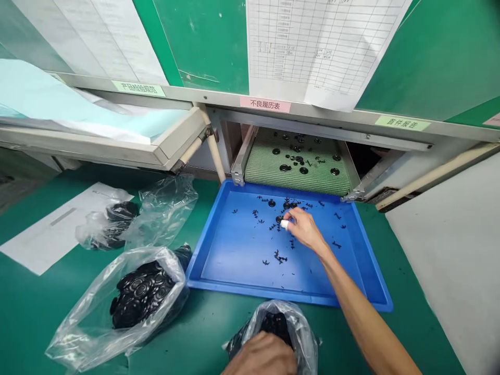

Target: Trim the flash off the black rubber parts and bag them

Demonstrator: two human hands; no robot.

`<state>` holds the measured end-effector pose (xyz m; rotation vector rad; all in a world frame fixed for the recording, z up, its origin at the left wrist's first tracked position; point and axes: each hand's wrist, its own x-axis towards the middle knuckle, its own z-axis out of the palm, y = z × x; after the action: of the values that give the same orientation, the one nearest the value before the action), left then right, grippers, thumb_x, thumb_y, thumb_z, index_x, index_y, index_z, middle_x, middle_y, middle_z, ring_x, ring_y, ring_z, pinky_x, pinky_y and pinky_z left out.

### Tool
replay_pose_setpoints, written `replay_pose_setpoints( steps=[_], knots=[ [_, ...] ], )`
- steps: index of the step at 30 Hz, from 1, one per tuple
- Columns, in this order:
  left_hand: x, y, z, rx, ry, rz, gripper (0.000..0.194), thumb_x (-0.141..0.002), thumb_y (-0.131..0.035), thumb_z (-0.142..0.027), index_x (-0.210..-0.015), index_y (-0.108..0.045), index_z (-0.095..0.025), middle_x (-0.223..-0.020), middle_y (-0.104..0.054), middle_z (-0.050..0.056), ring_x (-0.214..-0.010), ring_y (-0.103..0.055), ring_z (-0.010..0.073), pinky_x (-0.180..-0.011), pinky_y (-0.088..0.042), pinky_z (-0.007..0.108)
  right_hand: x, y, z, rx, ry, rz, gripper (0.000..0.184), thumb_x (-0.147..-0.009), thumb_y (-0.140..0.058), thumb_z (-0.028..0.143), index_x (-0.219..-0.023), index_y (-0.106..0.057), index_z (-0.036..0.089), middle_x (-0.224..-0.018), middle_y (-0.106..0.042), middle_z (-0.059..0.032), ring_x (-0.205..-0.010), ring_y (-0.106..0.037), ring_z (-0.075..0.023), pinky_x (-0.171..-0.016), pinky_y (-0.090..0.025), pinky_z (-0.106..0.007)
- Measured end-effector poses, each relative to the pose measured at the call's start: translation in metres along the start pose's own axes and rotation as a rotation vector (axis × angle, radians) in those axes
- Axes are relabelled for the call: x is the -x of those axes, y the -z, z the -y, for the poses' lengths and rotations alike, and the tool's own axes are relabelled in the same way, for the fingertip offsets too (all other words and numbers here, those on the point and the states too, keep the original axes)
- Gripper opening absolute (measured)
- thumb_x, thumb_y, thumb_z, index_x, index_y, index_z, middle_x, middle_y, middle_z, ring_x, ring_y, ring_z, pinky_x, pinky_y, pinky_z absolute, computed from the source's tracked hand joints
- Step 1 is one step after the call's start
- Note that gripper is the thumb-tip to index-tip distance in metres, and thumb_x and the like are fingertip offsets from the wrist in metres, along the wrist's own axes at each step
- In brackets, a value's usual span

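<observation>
Label 不良履历表 (265,104), label 产品检验规范 (138,88), right hand (305,229) over blue tray (234,245)

The left hand (260,357) is cut off below; the black pieces (278,256) are too small to tell.

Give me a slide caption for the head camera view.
Right hand among black parts in a blue tray, left hand at a plastic bag.

Plastic bags (84,323) left of tray (273,295)
</observation>
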<state>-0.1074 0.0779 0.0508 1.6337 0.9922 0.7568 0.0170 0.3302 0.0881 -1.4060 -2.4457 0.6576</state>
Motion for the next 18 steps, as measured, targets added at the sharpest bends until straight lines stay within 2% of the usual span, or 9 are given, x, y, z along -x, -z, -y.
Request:
replay_pose_setpoints(
  steps=[1, 3, 4, 5, 7, 10, 13, 15, 18],
  knots=[
    [-0.005, 0.005, -0.004, 0.059, 0.05, -0.136, 0.022, -0.089, -0.049, -0.035, -0.1, -0.065, -0.025, -0.096, -0.068, 0.01, -0.09, -0.06, 0.0212, -0.082, -0.044, 0.031, 0.015, 0.003, 0.007, -0.102, 0.029, 0.006, 0.012, -0.081, -0.049, 0.024, -0.087, -0.059, 0.02, -0.09, -0.056, -0.0006, -0.068, -0.049, -0.0114, -0.062, -0.035, -0.022],
    [-0.023, 0.019, -0.011, 0.211, 0.237, -0.468, 0.026, -0.089, -0.045, -0.039, -0.096, -0.064, -0.022, -0.083, -0.065, 0.007, -0.074, -0.058, 0.0172, -0.07, -0.045, 0.029, 0.042, 0.006, 0.02, -0.298, 0.082, 0.023, 0.009, -0.08, -0.052, 0.025, -0.083, -0.059, 0.02, -0.087, -0.055, 0.001, -0.059, -0.043, -0.0091, -0.057, -0.034, -0.022],
    [-0.034, 0.026, -0.015, 0.323, 0.319, -0.59, 0.029, -0.089, -0.045, -0.042, -0.098, -0.062, -0.02, -0.078, -0.062, 0.005, -0.063, -0.054, 0.0143, -0.061, -0.044, 0.027, 0.053, 0.005, 0.027, -0.371, 0.101, 0.029, 0.008, -0.08, -0.052, 0.024, -0.082, -0.059, 0.02, -0.088, -0.054, 0.0013, -0.056, -0.04, -0.0082, -0.055, -0.033, -0.022],
    [-0.046, 0.033, -0.017, 0.452, 0.33, -0.667, 0.032, -0.087, -0.047, -0.045, -0.102, -0.06, -0.019, -0.08, -0.061, 0.004, -0.058, -0.051, 0.0122, -0.056, -0.042, 0.025, 0.063, 0.004, 0.032, -0.411, 0.112, 0.035, 0.008, -0.08, -0.052, 0.023, -0.083, -0.059, 0.02, -0.089, -0.054, 0.0015, -0.054, -0.038, -0.0075, -0.054, -0.033, -0.022],
    [-0.067, 0.044, -0.019, 0.679, 0.274, -0.723, 0.038, -0.082, -0.056, -0.047, -0.104, -0.058, -0.016, -0.082, -0.06, 0.005, -0.061, -0.053, 0.0123, -0.053, -0.041, 0.024, 0.078, 0.002, 0.041, -0.435, 0.122, 0.031, 0.011, -0.08, -0.049, 0.018, -0.084, -0.059, 0.02, -0.09, -0.054, 0.0013, -0.053, -0.037, -0.0069, -0.054, -0.033, -0.022],
    [-0.083, 0.049, -0.018, 0.878, 0.211, -0.68, 0.038, -0.073, -0.069, -0.041, -0.097, -0.06, -0.013, -0.073, -0.06, 0.003, -0.061, -0.053, 0.0111, -0.058, -0.042, 0.023, 0.09, 0.001, 0.047, -0.398, 0.141, 0.018, 0.016, -0.081, -0.044, 0.014, -0.087, -0.058, 0.021, -0.093, -0.054, 0.0001, -0.057, -0.043, -0.0081, -0.056, -0.037, -0.022],
    [-0.083, 0.048, -0.017, 0.987, 0.189, -0.647, 0.032, -0.069, -0.074, -0.031, -0.092, -0.062, -0.012, -0.071, -0.062, 0.002, -0.06, -0.053, 0.0084, -0.061, -0.042, 0.021, 0.097, 0.006, 0.045, -0.359, 0.245, 0.066, 0.029, -0.082, -0.038, 0.009, -0.102, -0.054, 0.021, -0.102, -0.055, -0.0029, -0.079, -0.054, -0.0119, -0.073, -0.044, -0.024],
    [-0.081, 0.047, -0.017, 1.034, 0.18, -0.645, 0.029, -0.07, -0.074, -0.027, -0.092, -0.063, -0.013, -0.076, -0.065, 0.004, -0.064, -0.055, 0.0086, -0.063, -0.043, 0.021, 0.1, 0.007, 0.04, -0.32, 0.302, 0.11, 0.04, -0.082, -0.034, 0.006, -0.116, -0.049, 0.022, -0.111, -0.054, -0.0052, -0.094, -0.055, -0.0136, -0.083, -0.044, -0.026],
    [-0.078, 0.048, -0.015, 1.05, 0.165, -0.667, 0.029, -0.07, -0.075, -0.024, -0.094, -0.063, -0.013, -0.085, -0.068, 0.007, -0.069, -0.058, 0.0099, -0.066, -0.045, 0.022, 0.105, 0.003, 0.031, -0.171, 0.242, 0.069, 0.05, -0.084, -0.029, 0.005, -0.13, -0.042, 0.022, -0.118, -0.056, -0.0081, -0.098, -0.057, -0.0155, -0.083, -0.047, -0.028]
  ],
)
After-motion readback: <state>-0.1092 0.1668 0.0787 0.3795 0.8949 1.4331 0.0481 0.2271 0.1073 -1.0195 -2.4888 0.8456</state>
